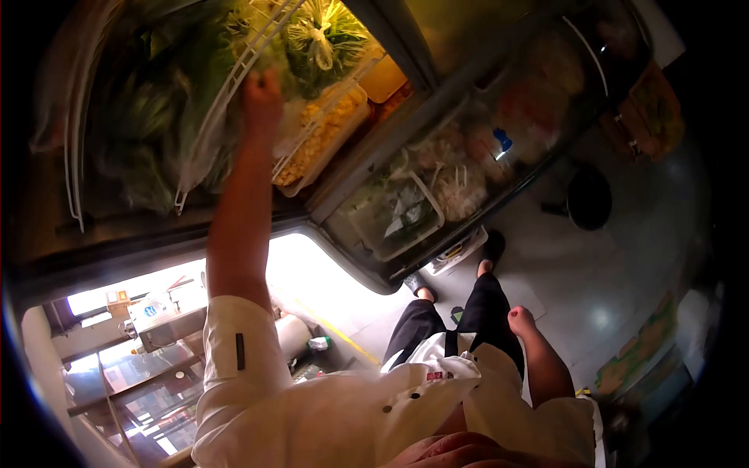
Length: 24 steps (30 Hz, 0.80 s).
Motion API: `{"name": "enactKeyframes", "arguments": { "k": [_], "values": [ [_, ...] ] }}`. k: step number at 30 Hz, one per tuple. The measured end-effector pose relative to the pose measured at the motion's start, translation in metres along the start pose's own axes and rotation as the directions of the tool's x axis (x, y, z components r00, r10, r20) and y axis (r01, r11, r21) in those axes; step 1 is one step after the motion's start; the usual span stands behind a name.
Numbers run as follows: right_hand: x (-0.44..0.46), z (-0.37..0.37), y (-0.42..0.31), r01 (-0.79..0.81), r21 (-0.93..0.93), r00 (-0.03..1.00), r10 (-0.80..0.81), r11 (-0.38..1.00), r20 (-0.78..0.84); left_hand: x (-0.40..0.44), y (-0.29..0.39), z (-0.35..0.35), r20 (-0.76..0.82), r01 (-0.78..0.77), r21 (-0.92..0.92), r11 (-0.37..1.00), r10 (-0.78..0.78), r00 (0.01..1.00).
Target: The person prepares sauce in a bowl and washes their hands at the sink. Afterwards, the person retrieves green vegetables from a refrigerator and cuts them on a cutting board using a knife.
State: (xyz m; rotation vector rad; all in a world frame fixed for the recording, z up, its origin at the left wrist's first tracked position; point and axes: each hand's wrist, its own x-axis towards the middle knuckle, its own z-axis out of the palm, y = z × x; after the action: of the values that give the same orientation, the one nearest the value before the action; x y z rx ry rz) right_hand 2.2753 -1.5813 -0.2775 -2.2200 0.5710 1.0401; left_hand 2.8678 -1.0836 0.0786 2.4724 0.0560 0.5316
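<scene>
My left hand [263, 92] reaches up into a lit refrigerated cabinet, its fingers curled at the edge of a white wire shelf [226, 90]. The hand is slightly blurred, and whatever lies within its fingers is hidden. Leafy greens in clear plastic [148, 109] fill the shelf to its left. Beyond it, to the right, is a knotted clear bag of greens [321, 39]. Just below that bag sits a white tub of yellow pieces [324, 129]. My right hand [521, 320] hangs at my side, loosely closed, with nothing visible in it.
A lower compartment to the right holds a clear container [398, 214] and several bagged foods [460, 183]. A dark round pan-like object [588, 199] is on the grey floor [569, 257]. Glass-fronted shelving [148, 390] stands at lower left, near a whitish cylinder [291, 339].
</scene>
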Motion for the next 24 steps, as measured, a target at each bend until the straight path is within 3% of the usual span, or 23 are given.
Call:
{"name": "enactKeyframes", "arguments": {
  "k": [1, 2, 3, 4, 5, 8, 10, 11, 12, 13, 14, 16, 18, 19, 20, 22, 24],
  "values": [
    [0.001, 0.000, -0.001, 0.006, 0.001, 1.000, -0.006, 1.000, 0.006, -0.003, 0.022, 0.013, 0.048, 0.001, -0.014, 1.000, 0.000, 0.999],
    [0.002, 0.002, -0.001, 0.013, 0.010, 1.000, -0.013, 1.000, -0.005, 0.004, 0.026, 0.028, 0.032, -0.296, 0.177, 0.939, 0.295, 0.955],
    [0.005, 0.006, 0.004, 0.030, 0.022, 0.999, -0.030, 0.999, -0.009, 0.009, 0.035, 0.044, -0.030, -0.568, 0.300, 0.767, 0.602, 0.798],
    [0.010, 0.008, 0.006, 0.050, 0.034, 0.999, -0.049, 0.998, -0.012, 0.010, 0.056, 0.047, 0.142, -0.602, 0.424, 0.677, 0.606, 0.782],
    [0.010, 0.004, 0.003, 0.048, 0.056, 0.999, -0.048, 0.997, -0.008, 0.018, 0.052, 0.060, 0.098, -0.655, 0.401, 0.640, 0.681, 0.725],
    [0.027, 0.021, 0.018, -0.021, 0.213, 0.998, 0.007, 0.977, 0.066, 0.034, 0.047, 0.057, 0.012, -0.536, 0.422, 0.731, 0.587, 0.810],
    [0.021, 0.012, 0.008, -0.007, 0.291, 0.997, -0.017, 0.957, 0.077, 0.051, 0.025, 0.058, 0.038, -0.410, 0.471, 0.781, 0.446, 0.894],
    [0.021, 0.011, 0.009, -0.002, 0.252, 0.997, -0.017, 0.968, 0.074, 0.058, 0.009, 0.063, 0.080, -0.392, 0.486, 0.781, 0.407, 0.910],
    [0.023, 0.015, 0.014, 0.002, 0.213, 0.997, -0.018, 0.977, 0.071, 0.055, 0.018, 0.057, 0.203, -0.309, 0.449, 0.839, 0.241, 0.949],
    [0.025, 0.017, 0.021, 0.054, 0.112, 0.998, -0.057, 0.992, 0.024, 0.053, 0.008, 0.066, 0.206, -0.323, 0.521, 0.790, 0.251, 0.946],
    [0.025, 0.019, 0.028, 0.100, 0.008, 0.995, -0.100, 0.995, -0.021, 0.047, 0.019, 0.061, 0.267, -0.268, 0.464, 0.844, 0.155, 0.951],
    [0.029, 0.021, 0.038, -0.015, 0.001, 1.000, 0.015, 1.000, 0.005, 0.028, 0.047, 0.046, 0.307, -0.242, 0.482, 0.842, 0.096, 0.947],
    [0.038, 0.021, 0.052, 0.070, -0.098, 0.997, -0.073, 0.993, -0.030, -0.006, 0.055, 0.039, 0.240, -0.277, 0.543, 0.792, 0.170, 0.956],
    [0.051, 0.026, 0.068, 0.071, -0.058, 0.997, -0.071, 0.996, 0.000, -0.026, 0.059, 0.028, 0.184, -0.367, 0.509, 0.779, 0.318, 0.930],
    [0.063, 0.028, 0.080, 0.066, -0.019, 0.997, -0.065, 0.998, 0.034, -0.044, 0.072, 0.011, 0.231, -0.407, 0.484, 0.775, 0.335, 0.913],
    [0.066, 0.008, 0.064, 0.023, 0.005, 0.999, -0.023, 1.000, 0.049, -0.083, 0.078, -0.025, 0.174, -0.450, 0.460, 0.766, 0.419, 0.891],
    [0.078, 0.002, 0.060, -0.022, 0.037, 0.998, 0.020, 0.999, 0.061, -0.108, 0.069, -0.061, 0.211, -0.483, 0.109, 0.869, 0.455, 0.865]
  ]
}}
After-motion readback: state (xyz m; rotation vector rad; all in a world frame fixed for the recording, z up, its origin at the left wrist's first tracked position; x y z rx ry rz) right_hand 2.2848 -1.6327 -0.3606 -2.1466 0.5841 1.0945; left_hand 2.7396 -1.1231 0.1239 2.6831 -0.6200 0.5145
